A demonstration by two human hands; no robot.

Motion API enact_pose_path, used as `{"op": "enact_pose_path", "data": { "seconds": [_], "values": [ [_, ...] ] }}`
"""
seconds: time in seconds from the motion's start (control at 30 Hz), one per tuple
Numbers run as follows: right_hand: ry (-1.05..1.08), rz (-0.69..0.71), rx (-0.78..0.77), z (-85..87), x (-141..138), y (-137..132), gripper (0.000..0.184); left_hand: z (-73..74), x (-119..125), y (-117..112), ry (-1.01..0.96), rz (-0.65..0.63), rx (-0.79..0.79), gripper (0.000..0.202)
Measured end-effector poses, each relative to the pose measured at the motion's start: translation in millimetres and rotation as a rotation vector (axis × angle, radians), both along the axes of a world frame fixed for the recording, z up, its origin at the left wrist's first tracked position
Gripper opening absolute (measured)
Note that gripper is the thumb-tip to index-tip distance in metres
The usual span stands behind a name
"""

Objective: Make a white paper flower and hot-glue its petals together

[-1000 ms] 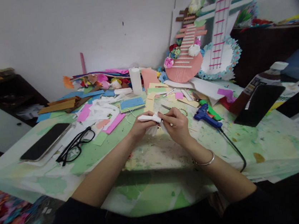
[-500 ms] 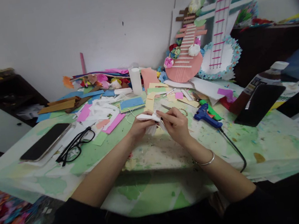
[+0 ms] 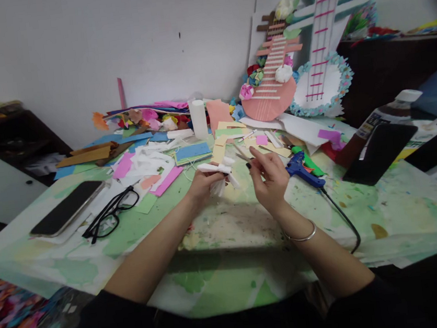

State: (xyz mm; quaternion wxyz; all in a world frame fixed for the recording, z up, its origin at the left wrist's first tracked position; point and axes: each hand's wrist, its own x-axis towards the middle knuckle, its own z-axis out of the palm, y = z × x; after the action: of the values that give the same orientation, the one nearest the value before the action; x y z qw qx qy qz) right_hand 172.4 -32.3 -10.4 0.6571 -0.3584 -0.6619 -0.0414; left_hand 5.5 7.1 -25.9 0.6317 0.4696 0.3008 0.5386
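Note:
In the head view, a white paper bow (image 3: 223,169) with hanging tails is pinched in my left hand (image 3: 204,184), above the front of the table. My right hand (image 3: 269,176) is off to the right of the bow, its thumb and forefinger apart and nothing visible between them. Just behind it lies a pair of scissors (image 3: 243,154) on the table, blades pointing left; the handles are hidden by my fingers. To the right of that hand rests a blue hot glue gun (image 3: 305,171) with a black cord.
Black glasses (image 3: 110,214) and a phone (image 3: 68,207) lie on the left. Paper scraps (image 3: 147,161) and a white cylinder (image 3: 198,119) are behind my hands. Paper instruments (image 3: 269,95) lean on the wall. A dark phone-like slab (image 3: 381,153) and a bottle (image 3: 408,100) stand right.
My right hand has let go of the white bow and moved right, over the scissors' handles. My left hand keeps the bow in nearly the same place.

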Motion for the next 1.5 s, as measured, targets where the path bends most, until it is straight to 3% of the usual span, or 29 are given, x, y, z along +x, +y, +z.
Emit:
{"op": "enact_pose_path", "data": {
  "seconds": [0.17,0.33,0.57,0.77,1.07,1.3,1.5],
  "values": [
    [0.122,-0.108,0.055,1.2,4.8,3.0,0.028,-1.8,-0.4,2.6,0.006,0.019,-0.006,0.021],
    [-0.029,-0.091,-0.127,3.5,5.3,6.1,0.019,-3.7,-1.1,2.4,0.045,0.011,0.054,0.024],
    [-0.155,-0.046,-0.241,1.7,4.4,5.6,0.016,1.1,0.6,-3.0,0.221,0.111,0.181,0.029],
    [-0.222,-0.039,-0.35,-0.9,3.8,5.9,0.024,2.7,0.5,-4.1,0.298,0.116,0.208,0.027],
    [-0.201,0.053,-0.344,-1.0,4.4,9.8,0.031,1.6,-1.4,-3.8,0.361,0.106,0.266,0.026],
    [-0.183,0.013,-0.281,2.3,3.7,5.0,0.019,-3.2,-2.1,-0.5,0.439,0.146,0.265,0.026],
    [-0.154,-0.012,-0.412,-1.3,4.3,9.4,0.021,-0.2,0.7,-1.7,0.368,0.196,0.191,0.024]
  ]
}}
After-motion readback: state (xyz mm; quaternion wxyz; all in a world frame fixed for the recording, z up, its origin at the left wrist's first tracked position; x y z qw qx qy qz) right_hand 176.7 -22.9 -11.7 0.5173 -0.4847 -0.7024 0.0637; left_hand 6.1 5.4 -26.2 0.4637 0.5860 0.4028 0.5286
